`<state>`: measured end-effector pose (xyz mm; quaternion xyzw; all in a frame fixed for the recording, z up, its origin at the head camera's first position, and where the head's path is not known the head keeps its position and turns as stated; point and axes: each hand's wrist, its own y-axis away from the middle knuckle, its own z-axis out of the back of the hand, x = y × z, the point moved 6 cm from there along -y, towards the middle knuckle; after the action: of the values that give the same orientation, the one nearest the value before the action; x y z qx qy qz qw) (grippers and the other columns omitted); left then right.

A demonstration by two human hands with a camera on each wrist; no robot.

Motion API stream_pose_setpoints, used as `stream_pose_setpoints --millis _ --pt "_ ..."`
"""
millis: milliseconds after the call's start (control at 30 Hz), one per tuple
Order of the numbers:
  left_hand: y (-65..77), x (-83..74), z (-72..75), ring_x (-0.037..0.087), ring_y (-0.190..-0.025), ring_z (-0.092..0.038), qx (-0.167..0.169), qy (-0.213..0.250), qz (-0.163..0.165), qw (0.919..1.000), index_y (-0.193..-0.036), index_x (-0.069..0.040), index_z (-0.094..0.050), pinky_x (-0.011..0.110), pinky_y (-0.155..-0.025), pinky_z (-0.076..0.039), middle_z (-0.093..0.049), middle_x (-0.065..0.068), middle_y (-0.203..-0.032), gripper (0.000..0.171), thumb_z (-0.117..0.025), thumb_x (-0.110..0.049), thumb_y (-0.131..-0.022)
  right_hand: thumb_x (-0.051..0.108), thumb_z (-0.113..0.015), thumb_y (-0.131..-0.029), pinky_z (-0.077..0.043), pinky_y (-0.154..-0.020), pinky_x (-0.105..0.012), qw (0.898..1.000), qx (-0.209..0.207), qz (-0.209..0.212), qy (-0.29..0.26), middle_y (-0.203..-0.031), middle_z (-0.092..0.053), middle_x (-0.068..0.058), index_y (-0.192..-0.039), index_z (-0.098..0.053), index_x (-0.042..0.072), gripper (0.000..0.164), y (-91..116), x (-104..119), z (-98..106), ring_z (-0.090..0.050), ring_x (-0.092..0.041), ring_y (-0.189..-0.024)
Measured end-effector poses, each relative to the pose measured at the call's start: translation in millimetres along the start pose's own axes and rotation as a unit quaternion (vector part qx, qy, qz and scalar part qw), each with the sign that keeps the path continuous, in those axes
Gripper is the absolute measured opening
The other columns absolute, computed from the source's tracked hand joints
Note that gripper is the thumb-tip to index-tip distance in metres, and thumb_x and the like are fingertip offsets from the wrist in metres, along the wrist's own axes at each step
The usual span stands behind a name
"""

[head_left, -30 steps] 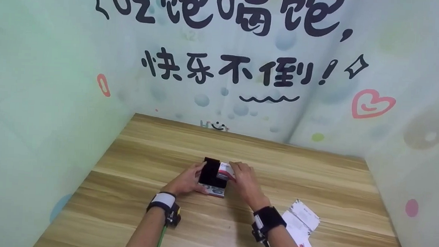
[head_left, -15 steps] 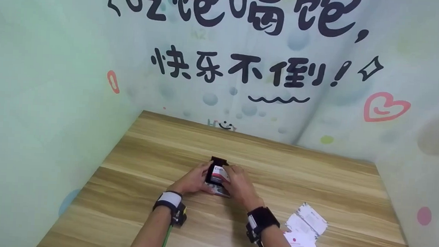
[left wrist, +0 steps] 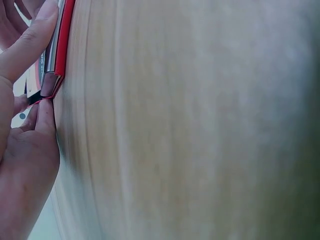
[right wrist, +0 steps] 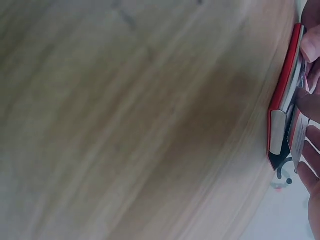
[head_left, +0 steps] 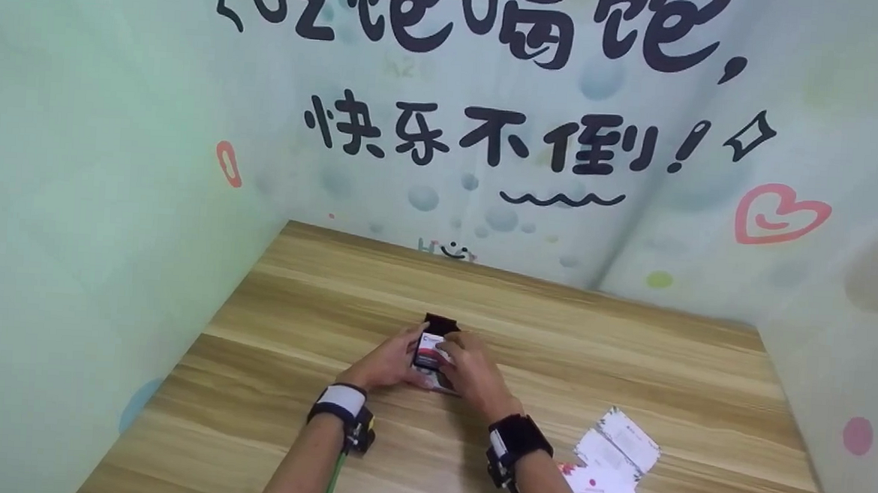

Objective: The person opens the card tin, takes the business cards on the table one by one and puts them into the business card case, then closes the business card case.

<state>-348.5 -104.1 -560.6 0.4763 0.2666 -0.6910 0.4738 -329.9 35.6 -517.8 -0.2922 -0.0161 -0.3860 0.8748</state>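
Observation:
In the head view, an open business card case (head_left: 442, 322) with a black lining lies on the table. My left hand (head_left: 388, 360) grips its left side, with fingers at the far edge and thumb at the near one. My right hand (head_left: 481, 376) pinches white-and-red business cards (head_left: 428, 343) that overlap the black lining. Both wrist views show the red outside of the case (left wrist: 63, 40) and its metal rim close to the tabletop. From the right wrist, the business card (right wrist: 298, 137) stands tilted against the case, partly hidden by fingers.
Several loose white cards with floral prints (head_left: 620, 444) lie overlapping on the wooden table (head_left: 316, 293), beside the right forearm. Patterned curtain walls (head_left: 382, 191) with printed lettering close off the back and sides. Each wrist wears a strapped camera.
The right hand has moved the business cards leftward from the case's right edge to over its lining. The left hand keeps its grip on the case. The head view has shifted slightly.

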Motion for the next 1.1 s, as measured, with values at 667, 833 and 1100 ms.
stream_pose_setpoints --millis 667,833,1100 --pt "-1.9 0.7 -4.9 0.040 -0.154 -0.016 0.006 0.003 -0.004 1.0000 -0.160 -0.003 -0.011 0.047 -0.127 -0.019 -0.005 0.032 -0.164 0.116 -0.088 -0.014 -0.074 0.003 -0.069 -0.091 -0.054 -0.100 -0.048 0.997 0.058 -0.043 -0.032 -0.121 -0.066 -0.023 -0.104 -0.077 0.003 0.016 9 -10 -10 -0.064 -0.039 -0.113" --pt "0.2 0.1 -1.9 0.041 -0.154 -0.015 -0.002 -0.019 -0.002 0.9998 -0.160 -0.004 -0.016 0.050 -0.127 -0.015 -0.008 0.030 -0.165 0.114 -0.089 -0.015 -0.073 0.013 -0.063 -0.097 -0.050 -0.105 -0.050 0.996 0.072 -0.036 -0.028 -0.128 -0.064 -0.022 -0.113 -0.075 0.004 0.022 14 -7 -11 -0.061 -0.040 -0.120" --pt "0.2 2.0 2.3 0.044 -0.154 -0.012 -0.008 -0.045 -0.006 0.9990 -0.160 -0.004 -0.018 0.052 -0.127 -0.015 -0.012 0.030 -0.164 0.112 -0.089 -0.018 -0.074 0.016 -0.059 -0.100 -0.050 -0.107 -0.048 0.995 0.092 -0.022 -0.027 -0.132 -0.062 -0.022 -0.122 -0.071 0.005 0.027 19 3 -11 -0.060 -0.037 -0.124"
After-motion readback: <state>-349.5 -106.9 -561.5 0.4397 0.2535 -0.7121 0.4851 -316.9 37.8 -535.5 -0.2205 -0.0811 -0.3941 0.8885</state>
